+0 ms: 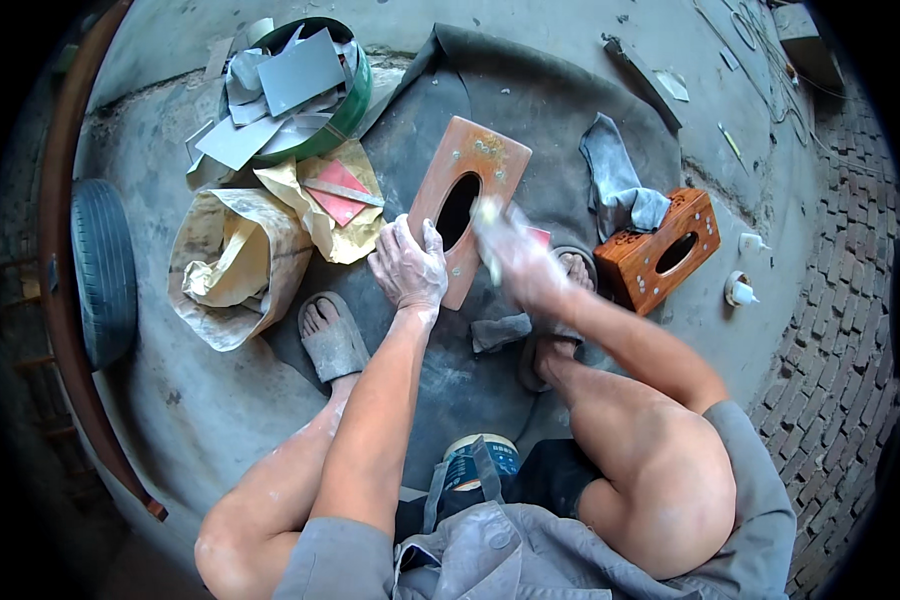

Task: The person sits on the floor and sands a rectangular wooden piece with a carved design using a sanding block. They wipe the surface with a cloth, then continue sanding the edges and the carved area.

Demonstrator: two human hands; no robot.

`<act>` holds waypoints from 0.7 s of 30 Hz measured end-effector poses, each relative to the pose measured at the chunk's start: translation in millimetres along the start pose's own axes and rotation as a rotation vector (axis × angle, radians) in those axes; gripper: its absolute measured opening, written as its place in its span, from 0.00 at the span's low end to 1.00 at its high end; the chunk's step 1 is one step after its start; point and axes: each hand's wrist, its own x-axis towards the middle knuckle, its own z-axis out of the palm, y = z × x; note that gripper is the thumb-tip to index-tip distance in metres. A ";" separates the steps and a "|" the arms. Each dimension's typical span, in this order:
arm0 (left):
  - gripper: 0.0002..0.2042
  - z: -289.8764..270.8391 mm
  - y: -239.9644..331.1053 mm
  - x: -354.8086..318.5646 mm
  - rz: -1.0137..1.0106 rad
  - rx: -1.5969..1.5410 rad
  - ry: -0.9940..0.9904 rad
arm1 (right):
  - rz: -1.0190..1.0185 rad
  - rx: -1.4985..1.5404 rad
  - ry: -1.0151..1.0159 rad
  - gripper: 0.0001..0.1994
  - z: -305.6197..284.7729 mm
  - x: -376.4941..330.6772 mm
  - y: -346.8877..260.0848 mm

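Observation:
A pale, unvarnished wooden tissue box (481, 155) with a dark oval opening and greyish spots is tilted in front of me. My left hand (410, 265) grips its near left edge, with the thumb on the top face and white dust on the fingers. Over the right side of the same box, my right hand (520, 255) is smeared by motion. A pale yellowish piece (489, 212) shows at its fingers, too blurred to name exactly. On the right stands a glossy reddish-brown carved tissue box (698, 225), a grey-blue cloth (615, 175) draped over its far left corner.
A green round tub (355, 100) heaped with grey sheets stands far left. Nearer are an open sack (285, 285) and yellow paper with a red sheet (338, 192). A tire (105, 270) lies left. Small white bottles (740, 290) stand right; a bucket (480, 462) sits between my legs.

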 end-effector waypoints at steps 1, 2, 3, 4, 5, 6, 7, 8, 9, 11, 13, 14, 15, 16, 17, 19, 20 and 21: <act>0.20 0.3 -0.2 -0.6 0.013 -0.001 0.020 | -0.041 0.157 0.027 0.36 5.1 -13.0 -16.8; 0.20 1.6 0.5 -0.5 0.007 -0.013 0.016 | -0.055 0.084 -0.010 0.36 6.5 -18.3 -5.0; 0.20 1.3 0.0 1.0 0.015 -0.024 0.022 | -0.072 0.013 -0.047 0.36 2.9 -15.4 10.0; 0.20 0.0 -4.2 1.0 0.022 -0.021 0.024 | 0.082 0.000 0.013 0.36 -6.9 1.5 23.6; 0.19 0.1 2.5 0.6 0.035 -0.041 0.020 | 0.222 0.062 0.108 0.37 -5.1 6.0 53.9; 0.19 -1.6 6.0 7.2 0.013 -0.003 -0.015 | 0.241 0.051 0.131 0.37 -7.1 15.9 62.6; 0.19 -1.6 5.0 4.5 0.008 0.001 -0.022 | 0.261 0.040 0.154 0.37 -8.2 21.9 64.8; 0.19 -1.9 3.2 -0.6 0.002 0.004 -0.029 | 0.204 0.012 0.102 0.37 -7.5 12.6 47.9; 0.19 -2.1 -0.6 -1.8 -0.008 0.010 -0.024 | 0.135 -0.017 0.055 0.37 -6.9 0.3 22.7; 0.19 -0.5 4.6 5.5 0.001 -0.015 0.013 | -0.006 0.175 -0.042 0.38 -0.1 -28.1 -9.2; 0.19 1.3 3.2 0.8 0.018 -0.015 0.022 | -0.028 0.090 -0.019 0.38 5.7 -26.3 16.7; 0.19 -0.3 -0.3 1.0 0.035 -0.023 0.008 | 0.079 -0.006 -0.012 0.38 -6.7 -8.1 30.6; 0.19 1.4 0.9 1.2 0.036 -0.015 0.019 | 0.154 -0.017 0.101 0.38 -6.9 9.2 53.4; 0.19 1.6 2.6 3.3 0.028 -0.005 -0.002 | 0.187 -0.034 0.133 0.39 -15.1 24.0 63.5; 0.20 -0.2 0.5 1.4 0.017 0.012 -0.029 | 0.221 -0.042 0.162 0.39 -18.6 33.0 62.9; 0.20 -2.9 0.6 -0.5 0.016 0.006 -0.016 | 0.109 -0.019 0.045 0.37 -5.6 14.6 42.1; 0.20 -0.9 -0.8 0.2 0.014 0.002 -0.006 | 0.032 -0.006 0.018 0.36 -8.5 4.5 26.9; 0.20 1.8 -2.4 -0.1 0.017 -0.006 0.004 | -0.042 0.015 -0.015 0.35 -8.4 -2.5 18.6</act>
